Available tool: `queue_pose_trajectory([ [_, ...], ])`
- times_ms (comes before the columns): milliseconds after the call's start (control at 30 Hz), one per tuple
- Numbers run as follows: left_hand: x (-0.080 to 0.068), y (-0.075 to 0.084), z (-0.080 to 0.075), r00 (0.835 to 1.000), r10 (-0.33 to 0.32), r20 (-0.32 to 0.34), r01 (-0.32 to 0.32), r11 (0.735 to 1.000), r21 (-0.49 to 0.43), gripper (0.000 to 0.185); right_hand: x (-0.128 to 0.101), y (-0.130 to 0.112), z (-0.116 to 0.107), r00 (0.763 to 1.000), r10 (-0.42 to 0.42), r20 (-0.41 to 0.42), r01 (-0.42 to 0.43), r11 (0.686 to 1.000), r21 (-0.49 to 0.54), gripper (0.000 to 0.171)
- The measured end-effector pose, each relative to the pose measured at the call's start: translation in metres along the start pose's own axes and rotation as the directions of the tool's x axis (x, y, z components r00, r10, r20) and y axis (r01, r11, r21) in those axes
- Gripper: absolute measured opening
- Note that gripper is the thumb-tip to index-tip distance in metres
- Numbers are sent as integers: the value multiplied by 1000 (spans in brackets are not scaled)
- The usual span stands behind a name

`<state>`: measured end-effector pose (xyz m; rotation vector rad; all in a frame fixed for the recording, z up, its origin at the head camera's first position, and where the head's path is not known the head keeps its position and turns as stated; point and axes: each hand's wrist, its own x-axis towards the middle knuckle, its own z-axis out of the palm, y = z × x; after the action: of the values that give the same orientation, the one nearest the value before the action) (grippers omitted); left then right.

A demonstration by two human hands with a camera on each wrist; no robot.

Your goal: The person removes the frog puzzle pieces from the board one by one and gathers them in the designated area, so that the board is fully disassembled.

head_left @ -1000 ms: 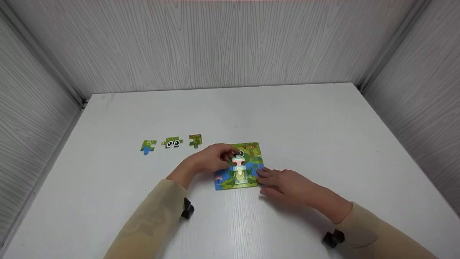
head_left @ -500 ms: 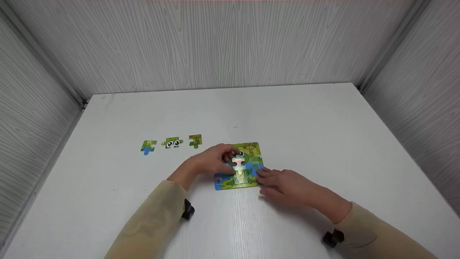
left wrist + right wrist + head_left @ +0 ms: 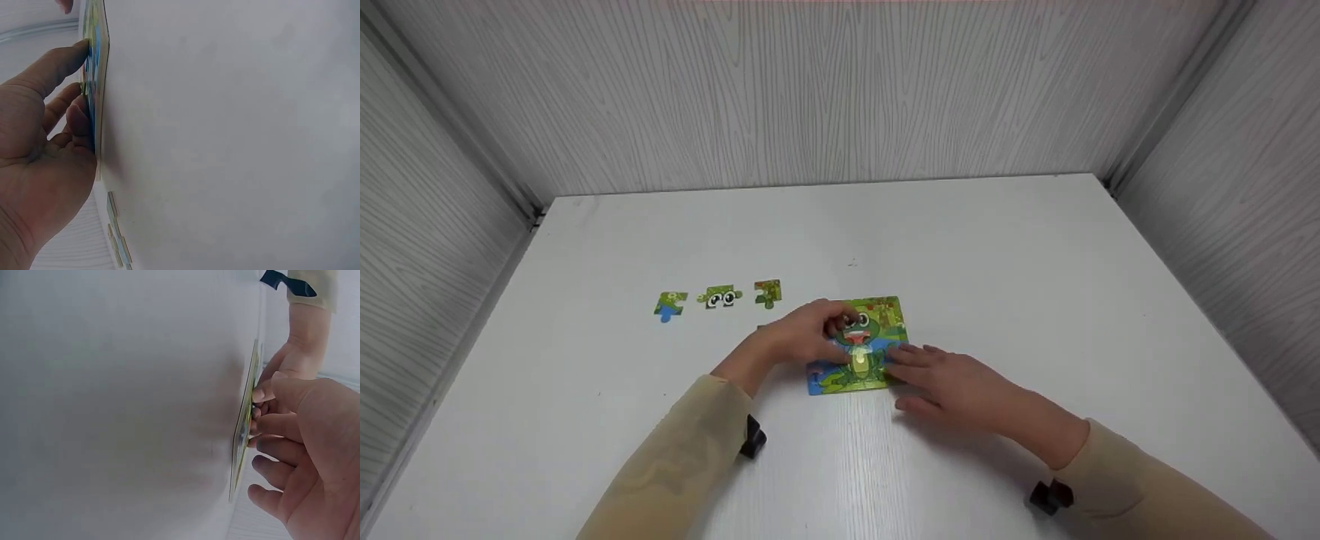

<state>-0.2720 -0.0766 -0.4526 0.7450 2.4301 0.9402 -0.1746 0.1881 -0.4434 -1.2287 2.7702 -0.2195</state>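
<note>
A frog jigsaw board (image 3: 877,330) lies flat on the white table (image 3: 960,247). My left hand (image 3: 802,334) rests on the board's left half, its fingertips on the frog's face. In the left wrist view the left hand (image 3: 45,140) has its thumb at the board's edge (image 3: 97,84) and its fingers against the picture side. My right hand (image 3: 952,379) lies flat, fingers straight, touching the board's lower right edge. The right wrist view shows the right hand (image 3: 304,439) against the board (image 3: 244,427), with the left hand (image 3: 295,360) beyond it.
Three loose puzzle pieces lie in a row left of the board: a blue-tipped one (image 3: 670,304), one with eyes (image 3: 720,298) and a green one (image 3: 768,293). Grey panelled walls (image 3: 810,97) close in the table at the back and both sides.
The pale patch in the middle of the frog is gone; the red mouth and green body now show there. My right hand has slid a little left onto the board's edge.
</note>
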Motion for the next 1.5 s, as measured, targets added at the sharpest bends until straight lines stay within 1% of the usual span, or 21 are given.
queue_pose_trajectory([
  [167,1,-2,1,1000,22,-5,-22,1000,-1,54,8,-5,2,999,-33,37,31,998,47,61],
  [333,2,-2,2,1000,26,-1,-26,1000,3,54,12,-4,5,998,-28,64,22,995,96,61],
  [500,1,-1,1,1000,23,4,-23,1000,3,55,13,-3,7,998,-38,53,31,993,118,60],
  [800,-1,-2,-1,1000,10,17,-10,999,-34,59,13,-5,8,998,-45,40,40,992,122,60],
  [1000,0,-4,0,999,31,13,-30,999,-41,58,13,-4,9,998,-52,32,47,991,127,60],
  [1167,1,-6,1,998,66,5,-66,998,-3,52,12,-5,8,998,-52,30,47,990,132,60],
  [1300,2,-7,2,999,54,1,-54,999,8,50,12,-5,8,998,-50,32,46,990,131,60],
  [1500,1,-6,0,1000,16,-2,-16,1000,-21,53,13,-7,6,998,-40,48,33,989,141,59],
])
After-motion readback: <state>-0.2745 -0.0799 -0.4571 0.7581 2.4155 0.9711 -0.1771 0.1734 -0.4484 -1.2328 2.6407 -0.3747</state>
